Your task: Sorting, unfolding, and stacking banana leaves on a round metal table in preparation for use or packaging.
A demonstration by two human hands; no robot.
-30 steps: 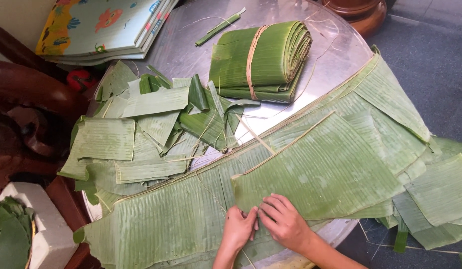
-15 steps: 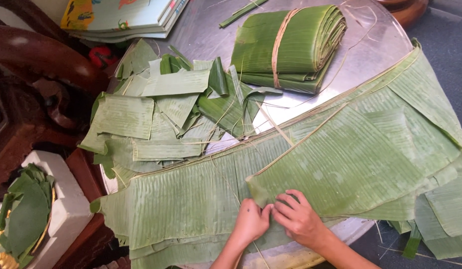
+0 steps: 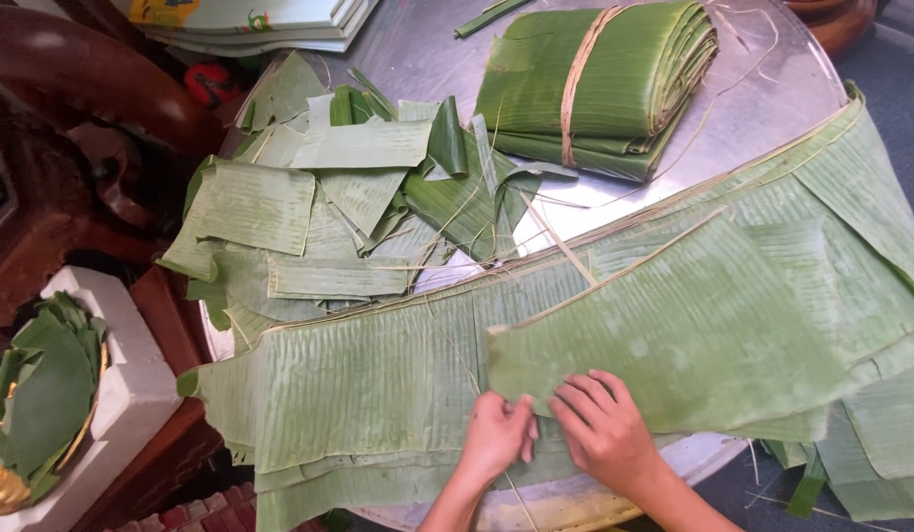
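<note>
Long green banana leaves (image 3: 378, 384) lie stacked across the near side of a round metal table (image 3: 752, 128). A separate leaf piece (image 3: 693, 335) lies on top at the right. My left hand (image 3: 496, 433) pinches the leaf at the left end of that upper piece, fingers closed on its edge. Right beside it, my right hand (image 3: 605, 429) presses its fingers flat on the same piece. The two hands almost touch.
A folded leaf bundle tied with a straw band (image 3: 595, 84) sits at the table's far side. Cut leaf scraps (image 3: 329, 207) pile up at the left. A white block holding a bowl of leaves (image 3: 43, 394) stands lower left, beside dark wooden furniture (image 3: 73, 108).
The view has shifted, so everything sits higher and further right in frame. Both hands stay at the leaf's near edge, drawn slightly closer together.
</note>
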